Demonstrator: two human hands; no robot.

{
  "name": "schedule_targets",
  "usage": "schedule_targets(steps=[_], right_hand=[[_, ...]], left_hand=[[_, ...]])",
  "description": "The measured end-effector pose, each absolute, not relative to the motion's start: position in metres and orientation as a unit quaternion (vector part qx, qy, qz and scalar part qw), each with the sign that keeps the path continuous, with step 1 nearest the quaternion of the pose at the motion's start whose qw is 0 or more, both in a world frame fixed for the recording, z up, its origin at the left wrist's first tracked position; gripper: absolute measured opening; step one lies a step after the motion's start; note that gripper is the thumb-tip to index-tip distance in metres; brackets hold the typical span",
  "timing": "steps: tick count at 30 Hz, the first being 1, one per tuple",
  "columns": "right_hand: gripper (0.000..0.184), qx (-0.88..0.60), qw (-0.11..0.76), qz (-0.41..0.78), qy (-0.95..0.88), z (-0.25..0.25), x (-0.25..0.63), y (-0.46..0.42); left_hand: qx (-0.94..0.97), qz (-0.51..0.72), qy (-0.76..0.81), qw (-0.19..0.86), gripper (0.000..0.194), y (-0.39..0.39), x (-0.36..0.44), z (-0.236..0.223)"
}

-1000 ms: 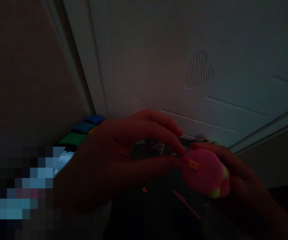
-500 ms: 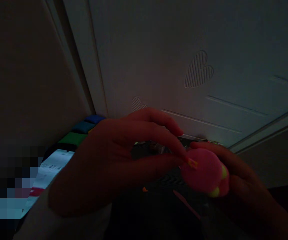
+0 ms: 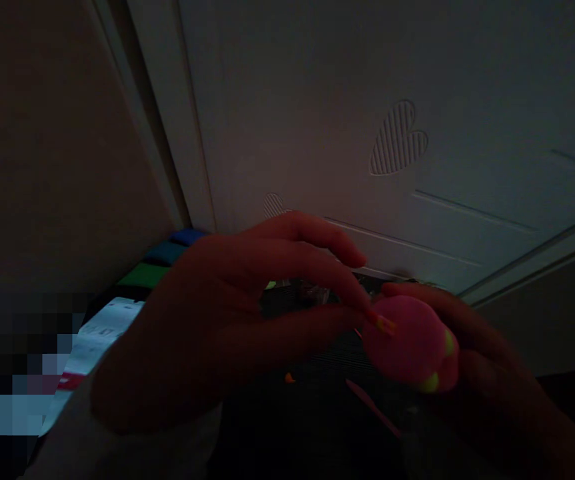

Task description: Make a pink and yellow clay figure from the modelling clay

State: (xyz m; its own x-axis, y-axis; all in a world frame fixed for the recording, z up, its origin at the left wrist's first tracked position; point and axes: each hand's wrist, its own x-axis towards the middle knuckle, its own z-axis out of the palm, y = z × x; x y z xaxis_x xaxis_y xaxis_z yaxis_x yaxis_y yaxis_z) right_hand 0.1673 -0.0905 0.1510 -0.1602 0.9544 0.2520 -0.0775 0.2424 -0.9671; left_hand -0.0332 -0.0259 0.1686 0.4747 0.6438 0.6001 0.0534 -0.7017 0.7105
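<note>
My right hand (image 3: 497,373) is wrapped round a rounded pink clay figure (image 3: 407,343), which has yellow-green bits on its lower right side. From the left, my left hand (image 3: 217,300) reaches over with thumb and index finger pinched together. At their tips is a small yellow-orange clay piece (image 3: 386,325), touching the figure's pink front. The other fingers of that hand are bent and held off the figure. Below the hands lie a pink modelling knife (image 3: 372,408) and an orange scrap (image 3: 290,378) on the dark table (image 3: 267,433). The picture is very dim.
A lit screen (image 3: 94,333) stands at the left, partly blurred into blocks. Behind it are green (image 3: 142,275) and blue (image 3: 187,237) packs. A white panel (image 3: 307,120) with embossed hearts rises behind the table. Small clear items (image 3: 312,291) sit beyond my hands.
Almost nothing differs. Both hands keep their hold at the pink figure, with only a slight shift of the fingers and the yellow-orange piece.
</note>
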Motion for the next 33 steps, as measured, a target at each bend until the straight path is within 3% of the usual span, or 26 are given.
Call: schedule_targets(steps=[15,33], right_hand=[[0.033,-0.376,0.529,0.499,-0.574,0.1513,0.1671,-0.0924],[0.036,-0.365,0.500,0.492,-0.612,0.1495,0.1728,-0.0882]], left_hand=[[0.807,0.473,0.233,0.265,0.011,-0.0283,-0.0323,0.1677],[0.809,0.464,0.234,0.276,0.011,-0.0291,-0.0303,0.1674]])
